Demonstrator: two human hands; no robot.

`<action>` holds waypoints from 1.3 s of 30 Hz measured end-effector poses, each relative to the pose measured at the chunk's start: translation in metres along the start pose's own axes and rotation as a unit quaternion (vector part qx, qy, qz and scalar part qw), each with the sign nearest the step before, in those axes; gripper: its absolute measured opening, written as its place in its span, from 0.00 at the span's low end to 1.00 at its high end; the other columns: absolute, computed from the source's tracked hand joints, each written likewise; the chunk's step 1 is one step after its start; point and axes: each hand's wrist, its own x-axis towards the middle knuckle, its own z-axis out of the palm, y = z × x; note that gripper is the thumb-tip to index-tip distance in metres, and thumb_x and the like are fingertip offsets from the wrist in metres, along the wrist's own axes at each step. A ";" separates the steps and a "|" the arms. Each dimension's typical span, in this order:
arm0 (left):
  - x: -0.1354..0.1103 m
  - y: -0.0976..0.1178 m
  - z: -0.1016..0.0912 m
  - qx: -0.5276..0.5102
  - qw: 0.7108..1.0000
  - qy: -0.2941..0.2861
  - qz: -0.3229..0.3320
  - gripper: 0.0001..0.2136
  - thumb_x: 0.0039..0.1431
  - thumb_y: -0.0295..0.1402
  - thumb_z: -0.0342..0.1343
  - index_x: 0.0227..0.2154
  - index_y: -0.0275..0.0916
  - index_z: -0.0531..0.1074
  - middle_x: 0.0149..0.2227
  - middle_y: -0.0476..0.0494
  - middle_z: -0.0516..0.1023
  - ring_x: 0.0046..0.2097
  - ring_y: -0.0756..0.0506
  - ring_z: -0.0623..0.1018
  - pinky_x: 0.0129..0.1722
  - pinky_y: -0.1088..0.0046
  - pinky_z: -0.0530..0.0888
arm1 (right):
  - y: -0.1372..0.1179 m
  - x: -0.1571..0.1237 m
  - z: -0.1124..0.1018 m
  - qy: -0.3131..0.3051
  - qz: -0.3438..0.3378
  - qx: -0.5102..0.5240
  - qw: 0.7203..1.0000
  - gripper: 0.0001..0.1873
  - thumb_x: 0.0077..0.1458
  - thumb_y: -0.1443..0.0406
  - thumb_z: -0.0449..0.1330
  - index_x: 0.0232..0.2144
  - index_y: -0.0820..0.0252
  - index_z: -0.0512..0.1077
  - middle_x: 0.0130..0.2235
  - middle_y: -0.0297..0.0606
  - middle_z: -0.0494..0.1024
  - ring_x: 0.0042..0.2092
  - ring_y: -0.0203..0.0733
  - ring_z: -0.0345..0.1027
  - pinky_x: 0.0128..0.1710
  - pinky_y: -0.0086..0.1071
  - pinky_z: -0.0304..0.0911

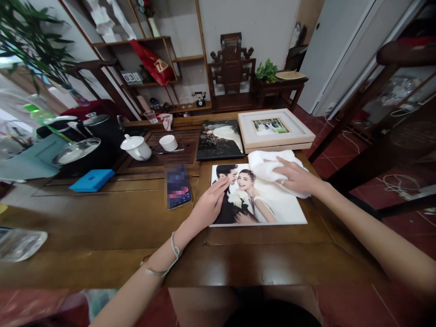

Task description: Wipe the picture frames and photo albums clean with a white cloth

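Observation:
A wedding photo panel (pixel 264 206) lies face up on the wooden table, showing a couple on a white ground. My left hand (pixel 213 202) rests flat on its left part, fingers stretched out and close together. At the panel's upper right, my right hand (pixel 294 175) grips a bunched white cloth (pixel 264 165). The cloth covers that corner and spreads past the panel's right edge. Behind the panel are a dark photo album (pixel 218 141) and a pale framed photo (pixel 245 120) with a wide white border.
Left of the panel lies a phone (pixel 179 188). Farther left are a white lidded teapot (pixel 136 147), a white cup (pixel 168 143), a blue box (pixel 91 180) and a lidded pan (pixel 78 151). A dark wooden chair (pixel 357 150) stands off the table's right side.

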 end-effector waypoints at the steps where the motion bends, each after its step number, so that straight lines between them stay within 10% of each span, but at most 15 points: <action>1: 0.000 0.000 0.000 -0.001 1.000 0.002 0.001 0.20 0.69 0.26 0.40 0.61 0.32 0.64 0.64 0.33 0.65 0.68 0.41 0.61 0.67 0.53 0.61 | -0.008 -0.008 0.001 -0.005 -0.028 -0.002 1.000 0.12 0.51 0.69 0.53 0.36 0.59 0.75 0.59 0.49 0.71 0.63 0.59 0.59 0.60 0.60 0.54; 11: 0.000 0.001 -0.001 -0.010 1.000 0.001 0.000 0.21 0.68 0.25 0.41 0.61 0.35 0.64 0.64 0.35 0.65 0.67 0.41 0.62 0.66 0.52 0.61 | -0.103 -0.077 0.000 -0.107 -0.181 0.061 0.976 0.16 0.37 0.75 0.54 0.29 0.56 0.75 0.64 0.37 0.65 0.68 0.53 0.47 0.68 0.58 0.34; 27: 0.000 -0.002 0.003 0.000 1.000 0.015 -0.002 0.20 0.68 0.26 0.41 0.60 0.35 0.66 0.63 0.35 0.66 0.67 0.42 0.63 0.67 0.55 0.62 | 0.001 0.037 -0.006 -0.025 0.049 0.041 0.998 0.13 0.55 0.66 0.51 0.38 0.60 0.75 0.47 0.47 0.79 0.50 0.57 0.70 0.49 0.50 0.63; 39: 0.001 0.001 0.003 0.010 1.000 0.014 0.004 0.21 0.67 0.24 0.41 0.60 0.34 0.64 0.63 0.34 0.66 0.66 0.41 0.64 0.65 0.53 0.64 | -0.122 -0.059 0.010 -0.130 -0.184 0.056 0.973 0.21 0.32 0.74 0.53 0.30 0.55 0.78 0.65 0.37 0.62 0.69 0.54 0.45 0.67 0.59 0.30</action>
